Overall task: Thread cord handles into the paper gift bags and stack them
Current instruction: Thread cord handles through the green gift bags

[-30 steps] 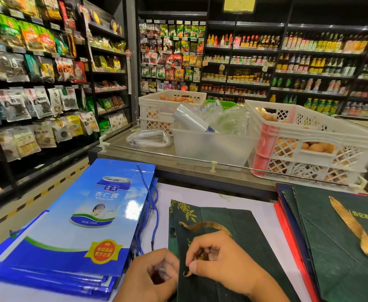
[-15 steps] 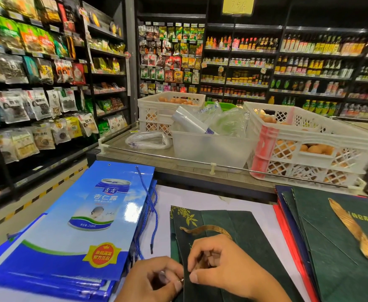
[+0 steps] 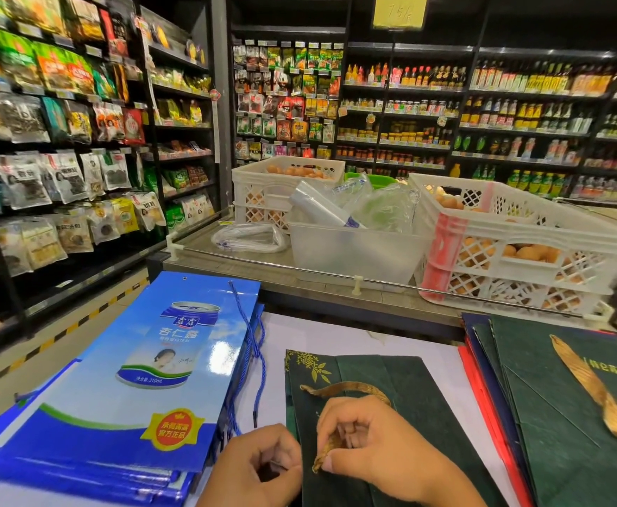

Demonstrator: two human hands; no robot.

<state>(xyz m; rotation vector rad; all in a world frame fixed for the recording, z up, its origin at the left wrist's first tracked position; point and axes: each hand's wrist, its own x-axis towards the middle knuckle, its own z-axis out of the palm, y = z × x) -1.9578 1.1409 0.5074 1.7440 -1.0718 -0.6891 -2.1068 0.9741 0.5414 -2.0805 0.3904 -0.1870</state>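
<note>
A flat dark green paper bag (image 3: 402, 382) with gold leaf print lies in front of me on the white table (image 3: 328, 334). A gold ribbon handle (image 3: 347, 388) arches over its upper part. My right hand (image 3: 372, 448) pinches the ribbon's free end at the bag's left edge. My left hand (image 3: 259, 466), fingers curled, grips that left edge from the side. A stack of blue bags (image 3: 116, 389) with blue cord handles (image 3: 254, 364) lies to the left.
A pile of green, navy and red bags (image 3: 563, 415) with a gold ribbon (image 3: 599, 389) lies at the right. Behind the table stand white egg crates (image 3: 519, 243), a clear tub (image 3: 354, 250) of plastic bags and store shelves.
My right hand has shifted slightly along the bag's edge with the ribbon end, and my left hand has closed in on it. The view has tilted a little.
</note>
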